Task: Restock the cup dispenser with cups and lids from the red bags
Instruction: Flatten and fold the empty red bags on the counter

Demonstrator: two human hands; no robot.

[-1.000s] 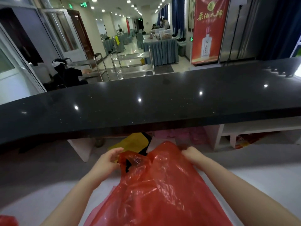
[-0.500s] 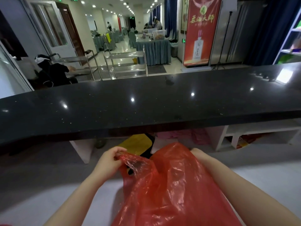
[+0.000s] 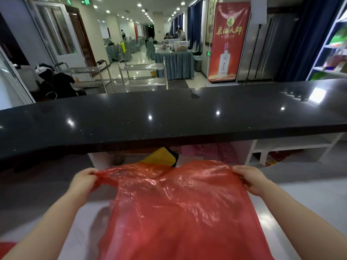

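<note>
Head view. Contents of red bag (image 3: pixel 174 207) concealed by crinkled, only faintly translucent film; lower end cut off by bottom edge of frame. Second scrap of red plastic (image 3: pixel 6 247) at 8 o'clock, clipped by frame corner, identity unclear. Items under black counter (image 3: pixel 169 117), yellow and pink, half hidden by counter edge.

Bag long axis running 6 to 12 o'clock, mouth end pointing toward 12, top edge stretched flat from 9 to 3 o'clock. Resting on white lower surface (image 3: pixel 300 212), directly below counter overhang.

Left hand (image 3: pixel 83 182) at bag's upper left corner, fingers curled, pinching film. Right hand (image 3: pixel 250 178) at upper right corner, fingers curled over edge, gripping film. Bag spread between both hands, body hanging toward 6 o'clock between forearms.
</note>
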